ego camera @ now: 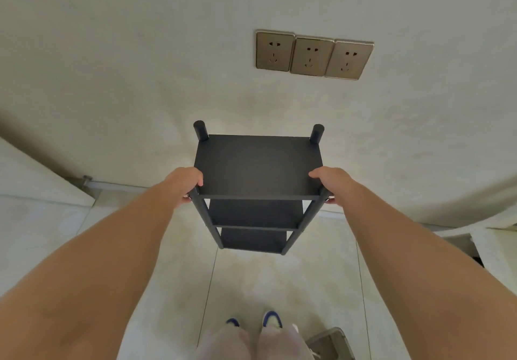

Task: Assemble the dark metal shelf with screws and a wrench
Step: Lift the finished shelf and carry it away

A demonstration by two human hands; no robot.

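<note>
Shelf (pixel 258 166), dark matte metal with three flat rectangular tiers and round posts, was held upright above the pale tiled floor (pixel 307 289), its near posts gripped by the left hand (pixel 188 181) and right hand (pixel 330 182). No writing was legible.

One dark metal shelf unit (pixel 258 169) stood at the centre of the frame, with three flat dark boards stacked one below another and four round dark posts, two of them ending in capped tips at the far corners. Two bare hands were in view, the left hand (pixel 188 182) and the right hand (pixel 330 182), one at each near corner. Three brass-coloured wall sockets (pixel 312 55) sat side by side in the upper right. Two blue-and-white shoes (pixel 271 319) showed at the bottom edge, and one grey box corner (pixel 331 343) at lower right.
</note>
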